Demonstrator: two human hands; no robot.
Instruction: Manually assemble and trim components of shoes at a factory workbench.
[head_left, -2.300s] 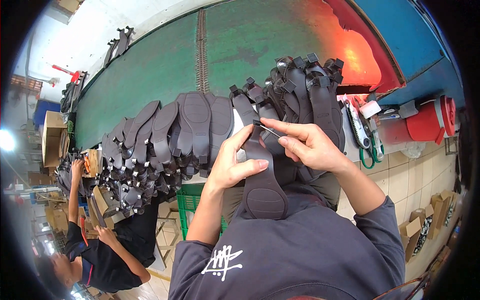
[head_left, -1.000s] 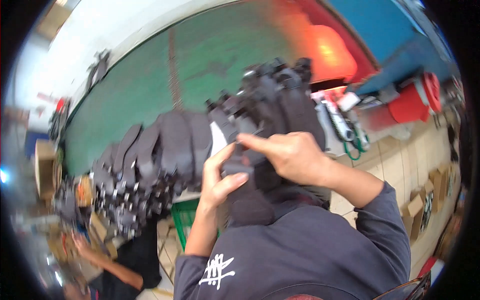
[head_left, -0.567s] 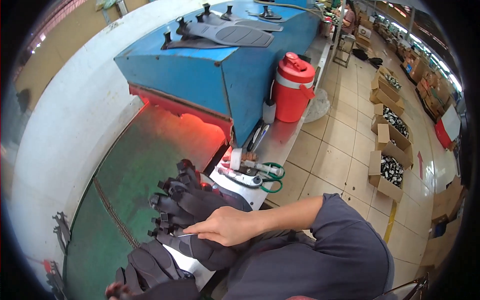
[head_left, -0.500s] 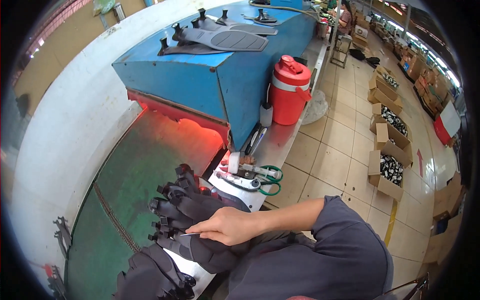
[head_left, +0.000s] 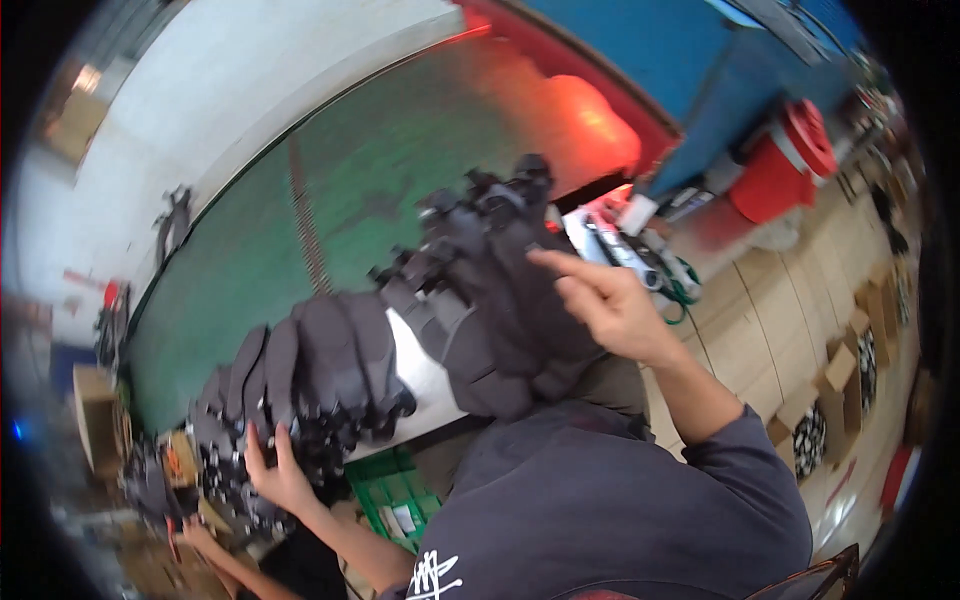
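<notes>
My right hand [head_left: 615,308] is over a pile of dark grey, flat padded pieces with black clip-like ends [head_left: 490,290]. Its index finger points out, the other fingers are curled, and a small light glint shows at the fingertip; what it is I cannot make out. My left hand [head_left: 280,478], fingers spread, is at the near edge of a second row of such dark pieces [head_left: 335,345], over their black ends. Nothing shows between its fingers. Both rows lie along the near edge of a green conveyor belt [head_left: 390,160].
A red-lit opening [head_left: 590,120] under a blue machine housing [head_left: 640,60] takes in the belt's far end. Scissors with green handles [head_left: 683,285] and a red jug [head_left: 785,160] stand right. Below is a green crate [head_left: 395,490]. A co-worker's hand [head_left: 200,535] is at lower left.
The view has swung left along the belt. My left hand has come into view at the second row. My right hand, earlier holding a thin metal piece, has a more outstretched index finger.
</notes>
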